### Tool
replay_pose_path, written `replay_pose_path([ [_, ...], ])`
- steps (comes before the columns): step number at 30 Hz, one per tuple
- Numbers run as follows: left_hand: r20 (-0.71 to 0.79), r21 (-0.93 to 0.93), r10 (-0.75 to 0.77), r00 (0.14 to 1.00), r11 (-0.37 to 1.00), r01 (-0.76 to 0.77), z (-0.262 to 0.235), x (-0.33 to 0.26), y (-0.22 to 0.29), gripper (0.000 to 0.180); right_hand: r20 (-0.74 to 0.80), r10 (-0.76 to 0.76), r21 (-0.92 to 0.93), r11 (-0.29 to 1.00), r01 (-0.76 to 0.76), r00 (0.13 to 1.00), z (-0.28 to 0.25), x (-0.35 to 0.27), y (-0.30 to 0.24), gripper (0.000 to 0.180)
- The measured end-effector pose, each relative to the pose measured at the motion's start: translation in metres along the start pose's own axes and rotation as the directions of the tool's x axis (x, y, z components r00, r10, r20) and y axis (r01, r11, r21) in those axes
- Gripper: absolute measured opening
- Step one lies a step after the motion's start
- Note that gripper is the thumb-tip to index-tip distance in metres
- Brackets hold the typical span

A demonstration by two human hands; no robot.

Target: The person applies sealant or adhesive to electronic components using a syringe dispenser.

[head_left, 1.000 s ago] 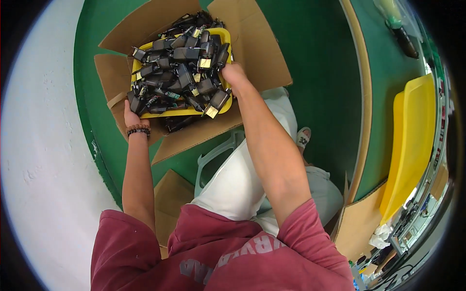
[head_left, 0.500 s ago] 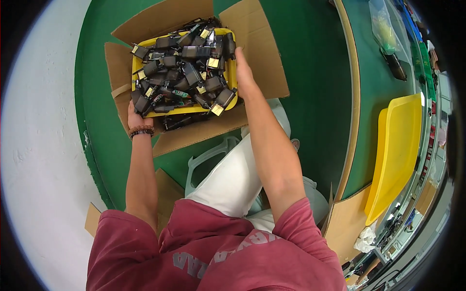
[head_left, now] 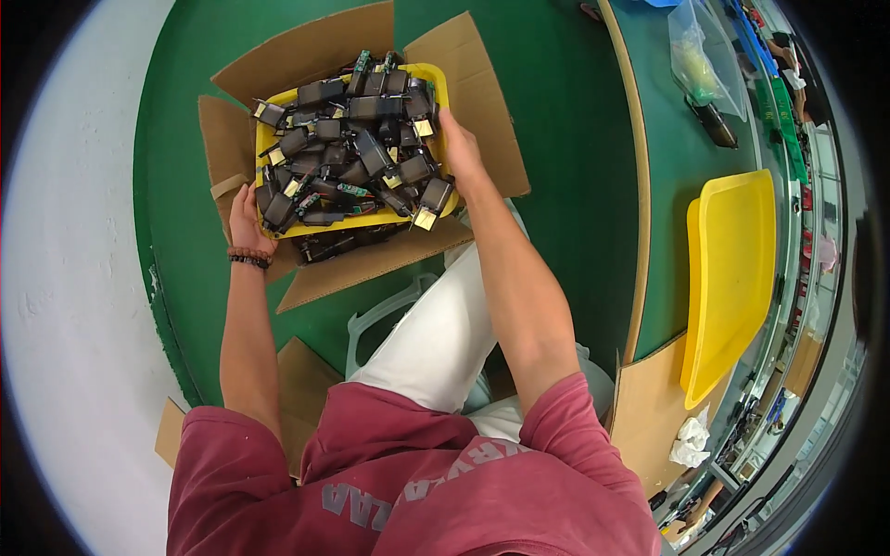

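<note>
A yellow tray (head_left: 438, 85) is heaped with dark, translucent boxy parts (head_left: 371, 153), several with pale yellow pads and green circuit boards showing. My left hand (head_left: 247, 222) grips the tray's near left corner, its fingers partly hidden. At the opposite side my right hand (head_left: 460, 148) grips the rim, thumb up on the edge and fingers out of sight. The tray is held at the mouth of an open cardboard box (head_left: 475, 88), its flaps spread. More dark parts (head_left: 338, 243) show in the box below the tray's near edge.
On the right, a green-topped bench (head_left: 667, 241) with a pale edge carries another yellow tray (head_left: 737, 269) and a clear plastic bag (head_left: 700, 60). A dark part (head_left: 714, 125) lies by the bag. A plastic stool (head_left: 385, 315) stands near my legs; a white wall (head_left: 74, 259) is left.
The parts in the tray have shifted, with one now standing up at the far edge. My left hand has slid slightly left and still grips the tray. The whole view has swung somewhat.
</note>
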State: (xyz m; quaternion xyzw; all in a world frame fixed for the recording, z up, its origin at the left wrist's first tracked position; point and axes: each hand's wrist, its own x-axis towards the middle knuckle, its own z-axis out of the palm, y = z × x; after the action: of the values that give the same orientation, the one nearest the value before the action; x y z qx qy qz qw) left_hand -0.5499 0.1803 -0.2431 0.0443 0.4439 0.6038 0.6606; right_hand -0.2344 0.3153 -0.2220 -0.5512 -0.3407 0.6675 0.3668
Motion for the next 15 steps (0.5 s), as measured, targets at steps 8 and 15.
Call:
replay_pose_path([
  [8, -0.111, 0.156, -0.139, 0.984, 0.975, 0.155, 0.021, 0.002, 0.017, 0.056, -0.065, 0.01, -0.234, 0.972, -0.025, 0.998, -0.008, 0.0, -0.015, 0.072],
  [15, 0.229, -0.045, -0.111, 0.967, 0.991, 0.125, 0.004, -0.002, 0.0, 0.053, 0.327, 0.158, 0.219, 0.947, -0.237, 0.932, -0.024, -0.026, -0.048, 0.064],
])
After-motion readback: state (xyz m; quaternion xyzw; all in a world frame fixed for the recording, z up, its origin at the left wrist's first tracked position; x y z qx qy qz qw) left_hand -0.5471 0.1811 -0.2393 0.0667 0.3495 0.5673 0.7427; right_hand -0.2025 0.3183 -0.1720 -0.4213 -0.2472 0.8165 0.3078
